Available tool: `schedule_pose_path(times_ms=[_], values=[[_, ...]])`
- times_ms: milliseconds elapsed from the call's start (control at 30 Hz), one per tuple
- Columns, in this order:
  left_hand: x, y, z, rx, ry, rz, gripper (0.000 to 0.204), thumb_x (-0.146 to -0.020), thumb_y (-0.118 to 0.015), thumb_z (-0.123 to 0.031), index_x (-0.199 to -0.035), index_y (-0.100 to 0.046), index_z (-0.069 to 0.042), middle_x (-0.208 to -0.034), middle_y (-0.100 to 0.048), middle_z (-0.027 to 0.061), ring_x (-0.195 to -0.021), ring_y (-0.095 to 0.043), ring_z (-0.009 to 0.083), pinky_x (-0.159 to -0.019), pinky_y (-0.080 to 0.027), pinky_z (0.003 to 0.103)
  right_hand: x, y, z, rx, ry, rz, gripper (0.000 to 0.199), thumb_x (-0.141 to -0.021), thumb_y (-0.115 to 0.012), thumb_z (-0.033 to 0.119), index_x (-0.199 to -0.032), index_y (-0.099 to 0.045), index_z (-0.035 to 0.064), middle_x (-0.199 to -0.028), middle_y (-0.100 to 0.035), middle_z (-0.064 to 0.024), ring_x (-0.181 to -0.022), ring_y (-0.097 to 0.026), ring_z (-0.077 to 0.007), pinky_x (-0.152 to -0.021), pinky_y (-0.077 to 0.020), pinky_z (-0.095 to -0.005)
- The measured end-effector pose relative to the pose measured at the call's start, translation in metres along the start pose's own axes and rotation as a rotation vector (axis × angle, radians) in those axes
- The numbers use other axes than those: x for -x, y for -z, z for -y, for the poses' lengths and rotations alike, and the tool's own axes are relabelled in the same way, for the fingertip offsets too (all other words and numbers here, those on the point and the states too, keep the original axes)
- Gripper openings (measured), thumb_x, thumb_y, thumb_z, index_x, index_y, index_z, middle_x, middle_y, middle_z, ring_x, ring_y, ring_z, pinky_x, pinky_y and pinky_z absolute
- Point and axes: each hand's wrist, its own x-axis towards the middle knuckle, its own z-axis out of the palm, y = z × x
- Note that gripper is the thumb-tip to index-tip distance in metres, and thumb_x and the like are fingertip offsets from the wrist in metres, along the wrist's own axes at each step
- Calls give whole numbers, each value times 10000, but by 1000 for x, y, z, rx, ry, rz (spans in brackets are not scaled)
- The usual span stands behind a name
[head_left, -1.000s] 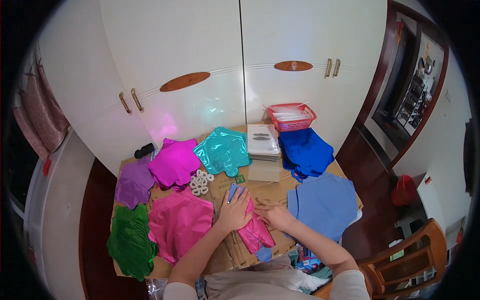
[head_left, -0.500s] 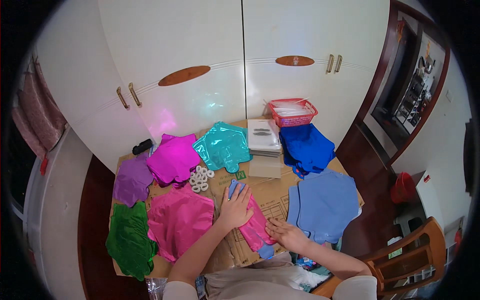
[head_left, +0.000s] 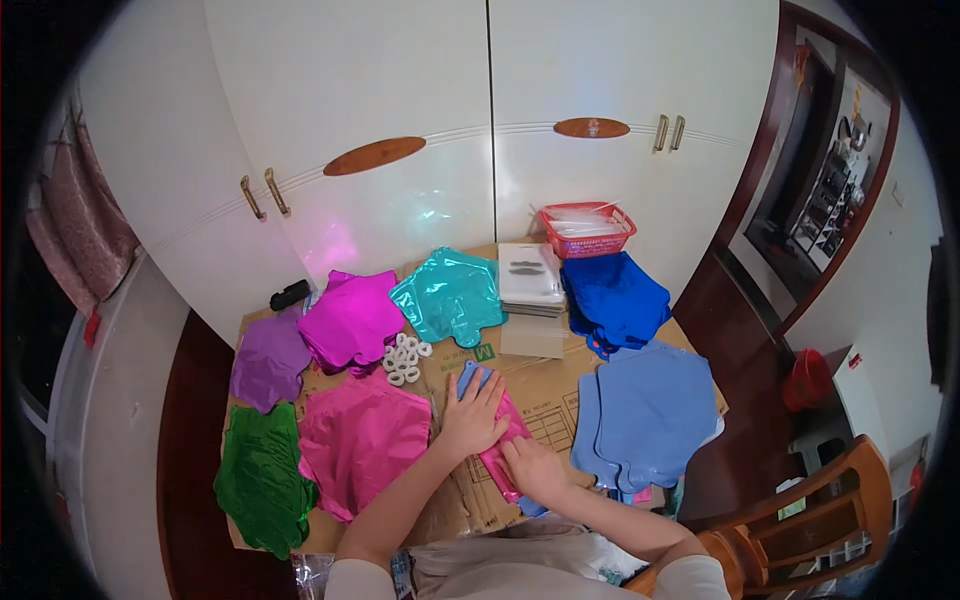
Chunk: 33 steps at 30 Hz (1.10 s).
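A narrow folded pink foil balloon [head_left: 496,476] lies at a slant on the cardboard in front of me, with periwinkle-blue foil [head_left: 470,372] showing at its far and near ends. Across its upper part my left hand [head_left: 472,418] lies flat, fingers stretched out, pressing it down. My right hand [head_left: 536,470] has its fingers bent over the strip's right edge, just below the left hand; the fingertips are partly hidden. Flat pink foil balloons [head_left: 365,440] are piled left of my left forearm. A stack of periwinkle-blue foil balloons [head_left: 655,415] lies on the right.
Around the cardboard [head_left: 545,395] lie green [head_left: 262,485], purple [head_left: 270,362], magenta [head_left: 350,315], teal [head_left: 448,295] and dark blue [head_left: 617,298] foil piles. White rolls [head_left: 405,358], a stack of cards [head_left: 530,275] and a red basket [head_left: 590,235] stand among them. A wooden chair [head_left: 820,520] is at right.
My right hand has moved left and curled over the pink strip, which is now narrower with its right side folded inward. My left hand stays in place.
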Motion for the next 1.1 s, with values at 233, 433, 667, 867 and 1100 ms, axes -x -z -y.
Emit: schedule_pose_path(times_ms=[233,433,667,867,1100], values=[[-6,7,21,-55,143,-111,635,-758,-607,-387,-1264,-461,-32,-1302,-443,126,-1253,-357,297,-1031,-195,580,4,-3,1,-17,14,-8,114,-793,-540,192,-813,-511,84,-745,-504,-66,-715,-549,-232,-599,-475,-363],[34,8,17,626,529,-187,784,-683,-694,-210,-1313,-299,37,-1204,-411,248,-1109,-430,391,-957,-330,475,7,-10,-3,-67,-40,31,156,-812,-536,207,-876,-539,64,-822,-509,-104,-827,-527,-276,-705,-428,-400],[44,0,19,695,684,-24,668,-648,-703,-254,-1178,-437,54,-992,-544,246,-915,-567,346,-728,-475,392,5,-10,-3,-106,-19,-49,177,-798,-615,214,-852,-542,62,-855,-511,-119,-824,-510,-299,-698,-409,-407],[26,39,14,548,715,268,402,-624,-699,-344,-771,-622,22,-640,-624,171,-652,-635,294,-603,-494,399,7,-11,-5,-106,14,-60,188,-810,-598,205,-928,-553,65,-993,-547,-108,-909,-524,-287,-759,-405,-400],[38,18,0,642,687,342,349,-653,-674,-366,-712,-654,-23,-563,-620,121,-570,-644,273,-594,-512,366,7,-9,-8,-143,48,-36,216,-807,-563,180,-986,-571,59,-1048,-558,-102,-983,-525,-271,-822,-414,-392]])
